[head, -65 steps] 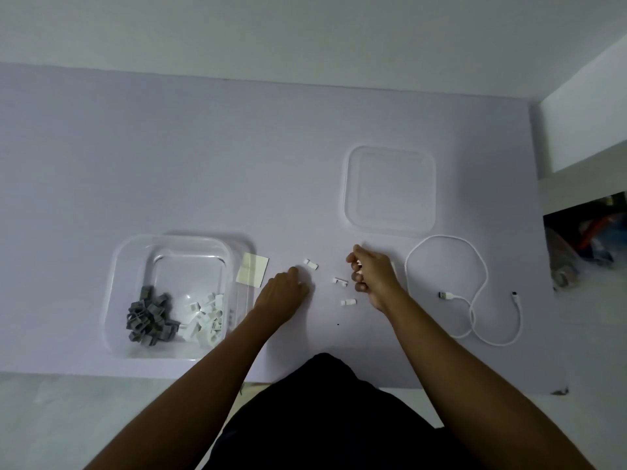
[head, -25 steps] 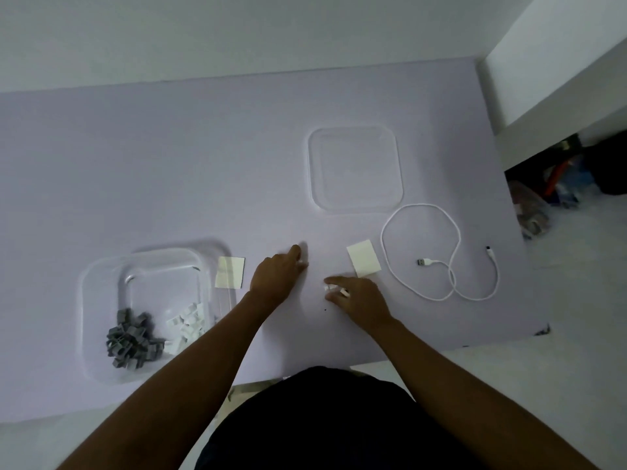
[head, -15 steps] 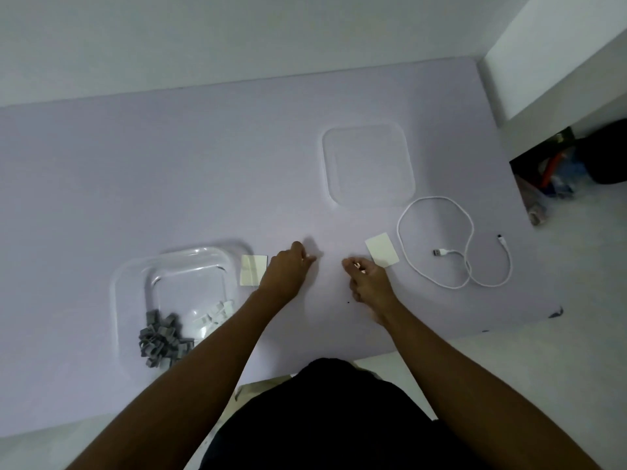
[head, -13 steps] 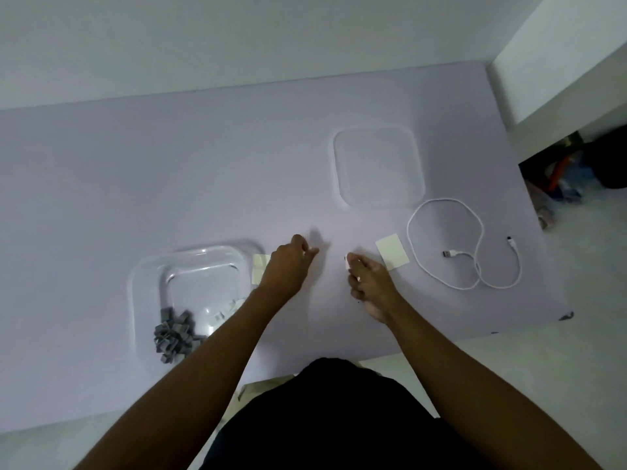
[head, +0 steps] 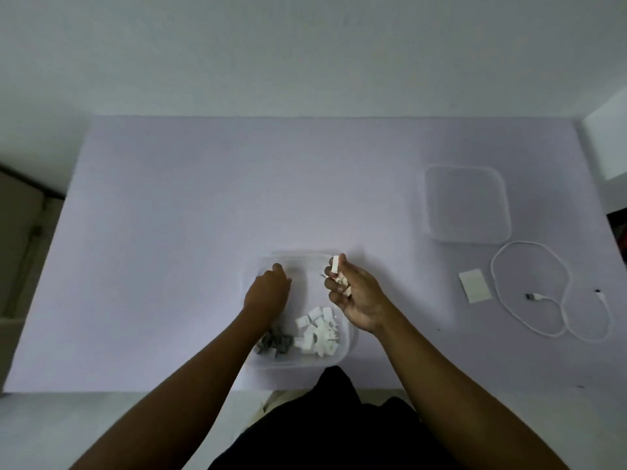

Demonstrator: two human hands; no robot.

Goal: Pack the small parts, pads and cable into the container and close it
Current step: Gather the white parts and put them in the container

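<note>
Right hand (head: pixel 356 296) is up over the clear container (head: pixel 346 347), fingers (head: pixel 330 283) clenched around a small clutch of white parts (head: pixel 339 279), one piece poking out at the fingertips. The risk right here: that loose top piece looks barely pinched, and if the hand tips or lets go too near the right-hand rim, a part could bounce off the wall and skitter across the lavender surface (head: pixel 203 215). Left hand (head: pixel 266 293) sits curled over the container's left side; whether it is gripping the rim or just resting there, I cannot tell. Inside, near the front wall, a white heap (head: pixel 317 330) lies beside a grey heap (head: pixel 274 342), directly below and just toward the person from the loaded fingers. Well off to the right, untouched: a pale pad (head: pixel 475 286), the looped white cable (head: pixel 543 300), and beyond them the lid (head: pixel 466 205), still off. Plenty left to pack, by my reckoning.
</note>
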